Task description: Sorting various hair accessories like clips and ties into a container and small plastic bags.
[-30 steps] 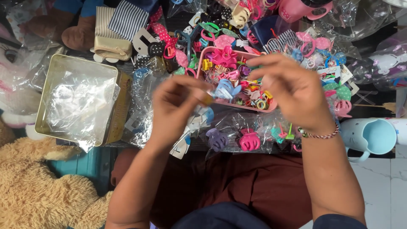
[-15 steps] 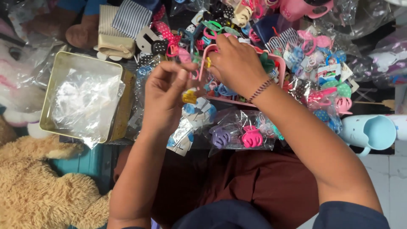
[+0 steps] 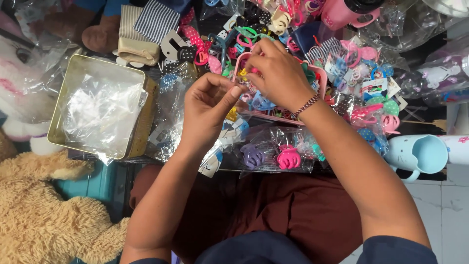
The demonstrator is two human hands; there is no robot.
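Note:
My left hand (image 3: 207, 105) hovers over clear plastic bags of hair accessories, fingers curled and pinched at the tips; whether it holds something small is hidden. My right hand (image 3: 276, 73) reaches into a pink tray (image 3: 320, 73) filled with colourful hair clips, its fingertips closed on a small yellow clip (image 3: 243, 73) at the tray's left rim. A braided bracelet (image 3: 308, 103) circles my right wrist. In front of the tray lies a clear bag with a purple claw clip (image 3: 253, 155) and a pink claw clip (image 3: 288, 158).
A gold metal tin (image 3: 61, 102) holding crumpled clear plastic sits at left. Plush toys (image 3: 39, 215) lie at lower left, striped fabric pieces (image 3: 146, 24) at the top. A light blue mug (image 3: 417, 154) stands at right, a pink cup (image 3: 342, 12) at the top.
My right hand swung left from over the right side of the tray to its left rim. My left hand shifted slightly up and toward it.

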